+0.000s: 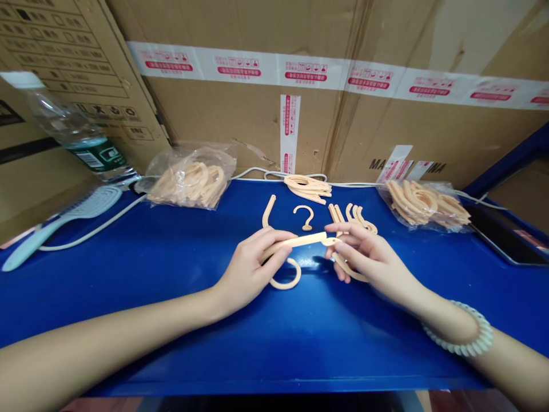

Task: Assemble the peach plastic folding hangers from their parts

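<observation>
My left hand point(254, 264) is closed around a beige hanger bar point(307, 241), which points right and slightly up. A beige hook point(290, 284) shows just below that hand, its inner end hidden by the fingers. My right hand point(369, 256) pinches a small curved hanger arm point(349, 270) by its holed end, right at the tip of the bar. Whether the two pieces are joined I cannot tell. Behind my hands on the blue table point(257, 349) lie a loose hook with a round base point(305, 217), a bent arm point(269, 212) and several more arms point(358, 216).
A stack of beige parts point(307, 187) lies at the back, between bagged parts at left point(193, 180) and right point(424, 203). A hairbrush point(86, 205) and a tilted water bottle point(86, 134) are at left, a dark tablet point(508, 237) at right. Cardboard boxes point(240, 114) stand behind a white cable point(103, 226).
</observation>
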`<state>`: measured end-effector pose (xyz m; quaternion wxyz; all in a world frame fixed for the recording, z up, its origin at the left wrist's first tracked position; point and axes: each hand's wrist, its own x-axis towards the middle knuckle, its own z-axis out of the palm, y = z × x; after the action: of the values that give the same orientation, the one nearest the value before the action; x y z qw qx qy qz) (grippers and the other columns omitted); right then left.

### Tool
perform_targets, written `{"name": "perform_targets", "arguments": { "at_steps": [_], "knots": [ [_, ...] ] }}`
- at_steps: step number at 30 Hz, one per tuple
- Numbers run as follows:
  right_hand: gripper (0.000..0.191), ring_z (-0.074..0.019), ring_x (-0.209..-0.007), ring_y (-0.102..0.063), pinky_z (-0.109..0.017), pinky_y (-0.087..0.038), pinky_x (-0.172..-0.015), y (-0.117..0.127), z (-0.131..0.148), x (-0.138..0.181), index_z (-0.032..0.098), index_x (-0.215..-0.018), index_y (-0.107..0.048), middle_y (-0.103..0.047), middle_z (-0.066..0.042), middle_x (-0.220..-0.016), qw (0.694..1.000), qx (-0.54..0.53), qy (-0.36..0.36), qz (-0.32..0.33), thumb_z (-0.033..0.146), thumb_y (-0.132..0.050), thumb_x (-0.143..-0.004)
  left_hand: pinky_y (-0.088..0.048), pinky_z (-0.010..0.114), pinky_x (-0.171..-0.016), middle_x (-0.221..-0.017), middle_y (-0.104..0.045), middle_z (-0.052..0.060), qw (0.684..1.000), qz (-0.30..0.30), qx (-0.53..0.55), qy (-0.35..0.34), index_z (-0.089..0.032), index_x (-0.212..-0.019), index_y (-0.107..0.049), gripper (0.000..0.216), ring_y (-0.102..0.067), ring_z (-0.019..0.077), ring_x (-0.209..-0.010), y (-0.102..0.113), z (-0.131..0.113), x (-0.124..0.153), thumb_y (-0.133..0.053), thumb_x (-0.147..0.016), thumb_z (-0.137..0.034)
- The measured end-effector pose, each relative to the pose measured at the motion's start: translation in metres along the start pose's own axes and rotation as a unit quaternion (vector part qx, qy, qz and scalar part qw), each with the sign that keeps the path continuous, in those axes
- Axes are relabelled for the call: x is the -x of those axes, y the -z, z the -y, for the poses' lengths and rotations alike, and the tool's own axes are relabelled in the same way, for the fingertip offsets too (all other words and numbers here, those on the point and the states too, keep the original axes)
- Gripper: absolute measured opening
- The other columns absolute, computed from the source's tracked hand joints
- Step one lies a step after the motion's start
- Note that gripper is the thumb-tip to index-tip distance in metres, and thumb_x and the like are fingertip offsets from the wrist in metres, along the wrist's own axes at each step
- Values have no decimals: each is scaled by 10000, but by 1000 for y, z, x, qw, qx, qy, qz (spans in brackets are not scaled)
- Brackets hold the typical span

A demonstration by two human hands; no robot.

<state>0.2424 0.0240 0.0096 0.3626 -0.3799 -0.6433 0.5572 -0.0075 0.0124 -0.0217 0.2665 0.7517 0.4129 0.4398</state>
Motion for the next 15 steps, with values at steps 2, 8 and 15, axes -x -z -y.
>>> {"name": "perform_targets", "arguments": {
  "at_steps": [2, 8, 15],
  "knots": [
    [361, -93, -498, -574, -212, -448, -452, -3, -1, 0, 162, -1152, -577, -707, -39, -817, 999, 9, -36, 33, 477, -625, -984, -511, 271, -808, -1022, -703, 64, 996, 6, -61, -61, -178, -1167, -676, 216, -665, 176, -902, 0, 2, 1, -506, -1040, -222],
    [403, -64, -413, -492, -185, -374, -403, -12, -3, 5, 140, -926, -615, -676, -21, -676, 987, 20, -101, 125, 534, -569, -992, -408, 273, -535, -743, -660, 32, 885, 38, -357, -296, -114, -1118, -677, 252, -603, 160, -607, 0, 5, 4, -443, -1059, -186],
    [421, -88, -357, -528, -176, -315, -321, -20, -4, 8, 149, -916, -634, -670, 0, -616, 977, -24, -147, 153, 567, -598, -952, -289, 307, -422, -623, -554, 0, 820, 46, -444, -357, -109, -942, -677, 260, -499, 140, -460, 1, -5, 1, -433, -1026, -136]
  ]
}}
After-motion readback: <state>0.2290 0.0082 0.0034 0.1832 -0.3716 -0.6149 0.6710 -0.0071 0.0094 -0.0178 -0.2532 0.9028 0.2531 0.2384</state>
